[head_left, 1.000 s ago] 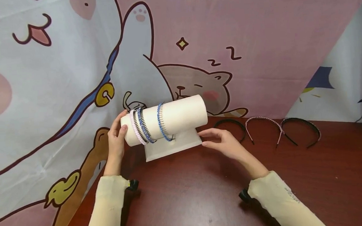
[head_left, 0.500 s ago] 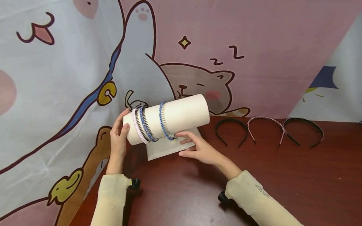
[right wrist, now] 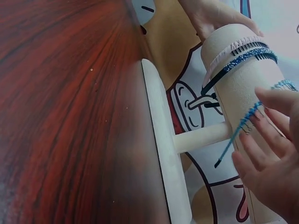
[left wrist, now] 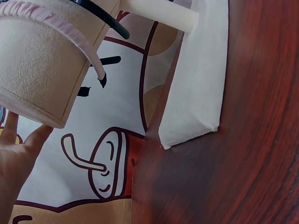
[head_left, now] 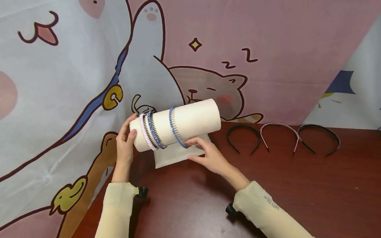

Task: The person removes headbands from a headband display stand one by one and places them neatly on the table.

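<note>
My right hand (head_left: 211, 154) has its fingertips (right wrist: 261, 122) on the lower end of the blue beaded toothed headband (head_left: 175, 127), which straddles the cream fabric-covered cylinder of the display stand (head_left: 190, 119) near its middle. The fingers look mostly straight, touching more than pinching (thumb contact is hidden, so I can't call it a firm grip).

My left hand (head_left: 124, 144) cups the cylinder's left end, thumb on the end face, fingers relaxed over the top; it's bracing, not clenching.

My read: the step is seating or shifting the blue band along the cylinder. To do it well, I'd keep the left hand steady so the stand's flat cream base (head_left: 176, 156) doesn't slide on the dark red wooden table (head_left: 311, 199), move both band ends evenly, and keep the teeth from snagging the fabric.

Further left on the cylinder: a pink padded headband (head_left: 143, 133), a thin black headband (head_left: 147, 132) and a dark blue glitter headband (head_left: 154, 132), packed close together.

On the table to the right, well apart from the stand: a plain black headband (head_left: 242, 127), a pink braided headband (head_left: 279, 125) and another black headband (head_left: 320, 128). Cartoon-print cloth backdrop (head_left: 78, 67) behind.
</note>
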Available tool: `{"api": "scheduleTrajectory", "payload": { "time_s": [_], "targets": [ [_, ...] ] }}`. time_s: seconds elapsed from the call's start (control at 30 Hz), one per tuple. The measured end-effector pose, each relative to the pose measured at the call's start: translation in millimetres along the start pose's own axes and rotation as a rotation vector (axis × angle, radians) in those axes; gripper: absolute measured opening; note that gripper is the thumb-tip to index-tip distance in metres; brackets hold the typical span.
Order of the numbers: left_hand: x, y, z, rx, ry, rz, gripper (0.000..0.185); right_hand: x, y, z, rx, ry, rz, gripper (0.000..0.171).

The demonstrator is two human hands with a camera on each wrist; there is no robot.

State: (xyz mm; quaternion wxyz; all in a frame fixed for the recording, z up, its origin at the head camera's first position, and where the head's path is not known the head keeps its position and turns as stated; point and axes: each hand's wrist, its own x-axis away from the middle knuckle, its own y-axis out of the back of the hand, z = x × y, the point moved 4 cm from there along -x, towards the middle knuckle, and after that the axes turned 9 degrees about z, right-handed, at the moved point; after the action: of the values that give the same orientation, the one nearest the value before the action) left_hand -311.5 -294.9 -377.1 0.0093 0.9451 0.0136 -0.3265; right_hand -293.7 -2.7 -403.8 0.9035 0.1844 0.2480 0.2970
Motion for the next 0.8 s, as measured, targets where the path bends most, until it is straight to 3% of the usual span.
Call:
{"api": "scheduleTrajectory", "payload": {
  "time_s": [0.23,0.43,0.6,0.8],
  "targets": [
    [-1.2,-1.0,-1.3,-0.004,-0.01,0.001,0.046,4.7,13.0,4.2,0.03,0.013,-0.28,0.039],
    [-0.9,-0.3,-1.3,-0.009,-0.006,-0.005,0.047,6.7,25.9,12.7,0.178,0.037,-0.502,0.036],
    [-0.5,-0.7,-1.3,-0.008,-0.006,-0.003,0.047,7.2,35.9,18.7,0.27,0.05,-0.58,0.022],
    [-0.4,-0.3,-1.5,-0.005,-0.01,-0.003,0.047,9.3,48.7,23.0,0.36,0.024,-0.63,0.019]
  ]
}}
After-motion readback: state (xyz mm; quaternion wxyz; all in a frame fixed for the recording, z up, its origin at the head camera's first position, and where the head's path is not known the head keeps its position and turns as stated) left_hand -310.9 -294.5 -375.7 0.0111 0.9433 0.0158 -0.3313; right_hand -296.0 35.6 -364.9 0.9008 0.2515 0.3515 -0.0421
